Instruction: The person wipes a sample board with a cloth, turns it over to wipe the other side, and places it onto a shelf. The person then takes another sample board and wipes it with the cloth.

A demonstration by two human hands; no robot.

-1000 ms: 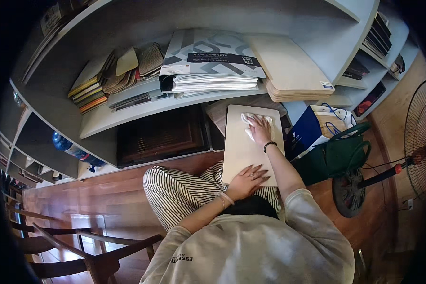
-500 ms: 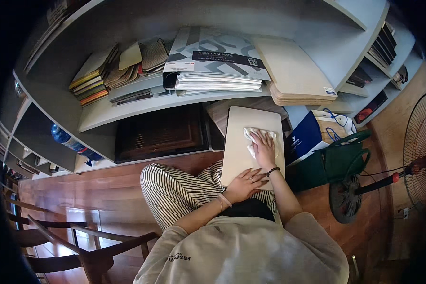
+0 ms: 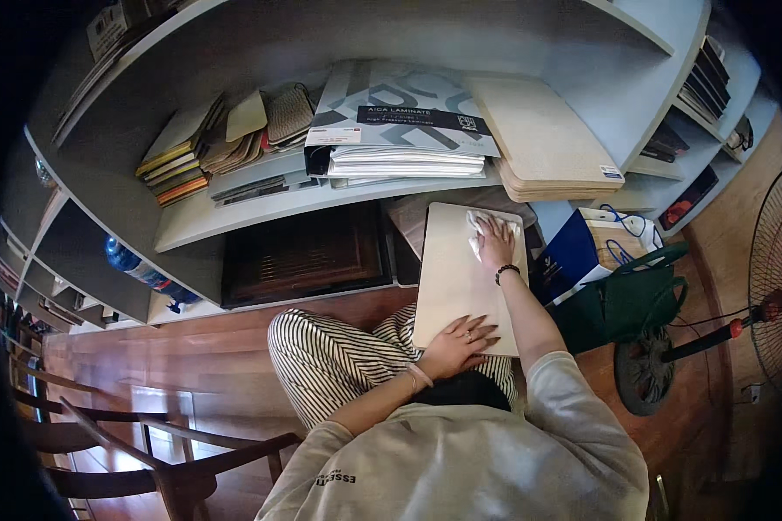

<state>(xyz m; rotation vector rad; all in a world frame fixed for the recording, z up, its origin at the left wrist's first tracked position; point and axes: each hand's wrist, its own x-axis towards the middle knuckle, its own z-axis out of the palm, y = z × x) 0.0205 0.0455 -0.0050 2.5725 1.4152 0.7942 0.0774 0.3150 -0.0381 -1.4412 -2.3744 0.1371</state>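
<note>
A cream-coloured rectangular board (image 3: 452, 278) with rounded corners rests on my lap and tilts toward the shelf. My right hand (image 3: 497, 247) presses a crumpled white cloth (image 3: 473, 224) onto the board near its far edge, the fingers laid over it. Part of the cloth is hidden under that hand. At the near end of the board my left hand (image 3: 454, 349) lies flat with its fingers stretched out, holding nothing.
A thick binder (image 3: 400, 130), a stack of beige boards (image 3: 543, 139) and several sample books (image 3: 178, 148) fill the shelf ahead. To the right stand a blue-and-white bag (image 3: 573, 252), a green bag (image 3: 582, 317) and a fan (image 3: 773, 278). A wooden chair (image 3: 174, 473) is at the lower left.
My right hand has slid the white cloth farther away along the board, toward its far edge. My left hand stays at the near end. The whole view has shifted slightly.
</note>
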